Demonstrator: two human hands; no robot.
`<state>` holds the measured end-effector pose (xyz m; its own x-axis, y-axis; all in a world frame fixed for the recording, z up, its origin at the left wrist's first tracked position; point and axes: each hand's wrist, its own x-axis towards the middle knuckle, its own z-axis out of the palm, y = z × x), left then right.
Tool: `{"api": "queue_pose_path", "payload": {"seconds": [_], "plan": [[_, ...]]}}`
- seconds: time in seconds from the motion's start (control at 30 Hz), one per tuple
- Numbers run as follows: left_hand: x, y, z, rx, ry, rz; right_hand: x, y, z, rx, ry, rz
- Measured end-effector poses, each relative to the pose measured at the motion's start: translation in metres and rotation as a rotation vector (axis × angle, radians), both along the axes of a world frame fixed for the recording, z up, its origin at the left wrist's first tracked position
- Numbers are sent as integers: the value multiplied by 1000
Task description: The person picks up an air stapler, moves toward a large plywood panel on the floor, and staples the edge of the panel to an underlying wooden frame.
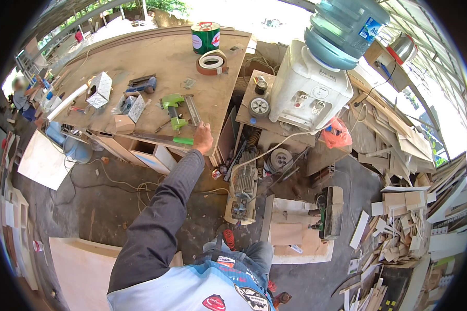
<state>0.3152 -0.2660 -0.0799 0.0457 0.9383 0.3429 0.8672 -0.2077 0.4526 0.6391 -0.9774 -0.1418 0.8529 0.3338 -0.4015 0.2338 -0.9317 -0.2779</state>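
My left hand (203, 139) reaches over the near right corner of the wooden workbench (140, 54). Its fingers are curled closed at the near end of a long narrow metal bar (192, 110). The fingertips are partly hidden. Just left of the bar lies a lime-green and dark tool (174, 110). A flat bright-green piece (183, 140) lies at the bench's front edge, beside my wrist. My right hand is out of view.
A blue-and-black power tool (142, 83), wrapped boxes, a tape roll (211, 62) and a green can (205, 38) stand on the bench. Right of it are a water dispenser (308, 88) and a motor (244, 186). Cables (140, 192) and wood offcuts (399, 228) cover floor areas.
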Motion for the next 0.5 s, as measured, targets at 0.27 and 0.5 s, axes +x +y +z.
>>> {"api": "queue_pose_path", "payload": {"seconds": [0.27, 0.5], "plan": [[5, 4, 2, 57, 193, -33, -15, 46, -1, -8, 27, 6], [-76, 41, 22, -21, 89, 813, -1, 102, -9, -4, 81, 49]]}}
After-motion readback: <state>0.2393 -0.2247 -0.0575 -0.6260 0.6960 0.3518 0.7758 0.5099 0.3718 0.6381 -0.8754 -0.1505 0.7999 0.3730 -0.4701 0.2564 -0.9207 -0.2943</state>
